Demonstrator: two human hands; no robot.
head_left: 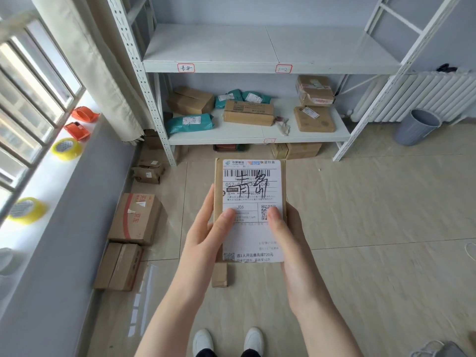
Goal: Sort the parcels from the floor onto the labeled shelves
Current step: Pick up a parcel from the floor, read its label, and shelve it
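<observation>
I hold a flat cardboard parcel [251, 186] in front of me, its white shipping label facing up with black handwriting across the barcode. My left hand [206, 233] grips its left edge and my right hand [288, 235] its right edge, both thumbs pressed on the label. Ahead stands a white metal shelf rack [257, 65] with red-bordered labels on the shelf fronts. The upper shelf is bare. The lower shelf [255, 137] carries several brown boxes and teal mailer bags.
Cardboard boxes [134, 217] lie on the tiled floor along the left wall, with smaller ones [149, 171] near the rack's foot and more under the lowest shelf. The windowsill holds yellow tape rolls [65, 148] and orange dispensers. A grey bin [417, 127] and a radiator stand at right.
</observation>
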